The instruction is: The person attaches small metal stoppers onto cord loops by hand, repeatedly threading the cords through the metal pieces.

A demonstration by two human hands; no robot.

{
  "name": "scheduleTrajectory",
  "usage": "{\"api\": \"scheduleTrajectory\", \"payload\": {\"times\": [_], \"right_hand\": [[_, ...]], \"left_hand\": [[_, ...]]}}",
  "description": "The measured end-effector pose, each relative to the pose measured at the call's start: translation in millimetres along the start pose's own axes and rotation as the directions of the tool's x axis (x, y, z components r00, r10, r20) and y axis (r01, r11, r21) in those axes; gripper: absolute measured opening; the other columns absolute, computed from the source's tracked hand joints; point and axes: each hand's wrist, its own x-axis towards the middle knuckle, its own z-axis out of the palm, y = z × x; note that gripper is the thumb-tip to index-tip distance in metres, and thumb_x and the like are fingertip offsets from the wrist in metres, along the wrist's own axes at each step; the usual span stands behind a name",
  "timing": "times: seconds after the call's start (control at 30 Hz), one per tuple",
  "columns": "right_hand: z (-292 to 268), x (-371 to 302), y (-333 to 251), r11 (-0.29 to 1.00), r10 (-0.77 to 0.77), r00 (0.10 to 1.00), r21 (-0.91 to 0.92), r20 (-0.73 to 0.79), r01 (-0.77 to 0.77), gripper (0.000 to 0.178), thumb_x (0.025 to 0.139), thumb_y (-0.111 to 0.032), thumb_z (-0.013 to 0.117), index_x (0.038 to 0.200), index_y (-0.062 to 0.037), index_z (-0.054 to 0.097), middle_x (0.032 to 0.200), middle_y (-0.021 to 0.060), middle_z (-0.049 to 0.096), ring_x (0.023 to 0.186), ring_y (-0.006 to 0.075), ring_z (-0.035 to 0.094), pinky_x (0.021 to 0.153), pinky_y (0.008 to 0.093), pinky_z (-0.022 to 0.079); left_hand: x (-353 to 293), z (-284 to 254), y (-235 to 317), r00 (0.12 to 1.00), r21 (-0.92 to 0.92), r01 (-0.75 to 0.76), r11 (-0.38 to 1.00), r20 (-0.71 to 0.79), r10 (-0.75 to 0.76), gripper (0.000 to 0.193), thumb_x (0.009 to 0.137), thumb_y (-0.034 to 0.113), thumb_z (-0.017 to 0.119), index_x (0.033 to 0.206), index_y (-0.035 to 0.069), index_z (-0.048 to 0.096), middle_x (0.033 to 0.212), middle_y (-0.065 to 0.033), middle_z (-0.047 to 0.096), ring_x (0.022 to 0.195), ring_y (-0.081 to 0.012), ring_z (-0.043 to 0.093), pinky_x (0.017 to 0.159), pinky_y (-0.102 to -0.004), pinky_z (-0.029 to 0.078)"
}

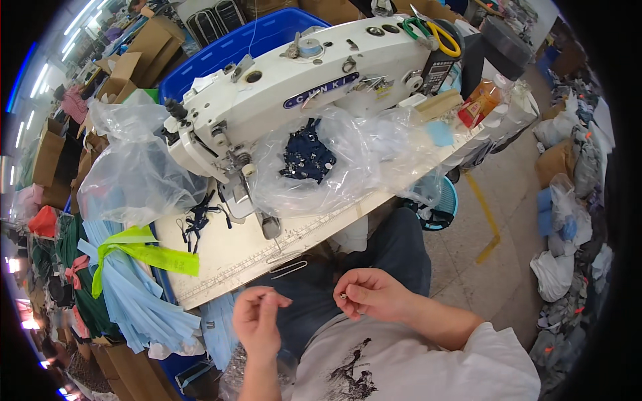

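My right hand (372,295) is over my lap, its thumb and fingers pinching a small shiny metal piece (343,295) whose exact kind is too small to tell. Beside it, to the left, my left hand (259,319) is raised with the fingers curled in toward the thumb; whatever lies between them is hidden. The hands are apart. Beyond them stands a white sewing machine (267,83) on a pale table (221,267). On the table a clear plastic bag (354,170) holds a heap of dark navy cord pieces with metal bits (307,152). More dark cord pieces (199,217) lie left of the needle area.
Light blue fabric strips (144,304) and a neon yellow strip (157,252) hang over the table's left end. Scissors (431,33) rest on the machine. A blue bin (221,47) stands behind it, and a blue basket (447,204) beneath the right side. Bagged goods (555,267) line the floor.
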Motion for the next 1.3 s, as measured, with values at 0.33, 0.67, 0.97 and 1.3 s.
{"api": "scheduleTrajectory", "payload": {"times": [0.33,0.67,0.97,1.3], "right_hand": [[6,-2,-2,1.000,0.022,0.998,0.011,-0.061,-0.022,0.021,0.099,-0.019,0.052,0.111,-0.0029,0.058,0.092,0.0046,0.063,0.075,0.0098,0.058,0.065,0.0254,0.049],[15,-1,-6,0.990,-0.044,0.992,-0.139,-0.117,0.028,0.017,0.098,-0.013,0.055,0.109,-0.0024,0.059,0.092,0.0054,0.063,0.077,0.0104,0.058,0.068,0.0245,0.050],[20,-2,-9,0.936,-0.113,0.988,-0.344,-0.106,0.070,0.018,0.096,-0.013,0.058,0.110,-0.0014,0.061,0.091,0.0026,0.063,0.077,0.0078,0.058,0.069,0.0226,0.050],[23,-2,-5,0.906,-0.141,0.988,-0.412,-0.068,0.101,0.020,0.096,-0.012,0.058,0.110,0.0000,0.064,0.089,0.0030,0.065,0.075,0.0073,0.059,0.069,0.0217,0.051]], "left_hand": [[-17,16,-11,0.982,0.022,0.171,0.985,0.074,-0.173,0.021,0.096,0.005,0.053,0.117,0.000,0.054,0.085,-0.0104,0.065,0.069,-0.0109,0.057,0.063,-0.0217,0.047],[-28,23,0,0.973,0.151,0.167,0.974,0.136,-0.188,0.017,0.096,0.006,0.054,0.111,0.000,0.061,0.090,-0.0069,0.066,0.065,-0.0047,0.051,0.058,-0.0174,0.042],[-33,30,4,0.971,0.028,0.170,0.985,0.163,-0.172,0.012,0.092,-0.001,0.057,0.103,-0.004,0.060,0.088,-0.0122,0.066,0.062,-0.0102,0.057,0.052,-0.0198,0.043],[-36,32,3,0.981,0.210,-0.032,0.977,0.193,-0.009,0.013,0.082,-0.009,0.066,0.093,-0.004,0.065,0.090,-0.0101,0.069,0.076,-0.0120,0.065,0.065,-0.0199,0.050]]}}
